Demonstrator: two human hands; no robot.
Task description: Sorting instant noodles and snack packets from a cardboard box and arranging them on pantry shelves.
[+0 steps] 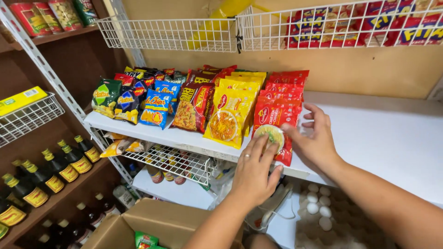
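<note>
While both hands rest at front edge of white shelf (184,137): left hand (253,171) palm down, fingers together and nearly straight, fingertips laid on lower face of front red noodle packet (273,123); no grasp, only contact. Right hand (314,134) open, fingers spread, thumb pressing packet's right edge, other fingers lifted clear behind it; nothing enclosed. Ring visible on left hand.

Red noodle packet standing upright, tilted slightly back, foremost in a row of like red packets, bottom edge hanging just past shelf lip. Yellow noodle packets (230,113) directly beside, to the left, touching. Further left: dark snack bags (194,103), then blue chip bags (156,107) and green chip bags (106,96), all leaning back in rows.

Shelf surface right of red packets bare white. Wire baskets (175,34) mounted on wall above, right one holding red-and-blue packs. Wire rack under shelf holding small jars. Dark sauce bottles (50,168) with yellow caps on wooden shelves far left. Open cardboard box (152,221) below hands, a green packet inside. Egg tray (318,207) lower right, under right forearm.
</note>
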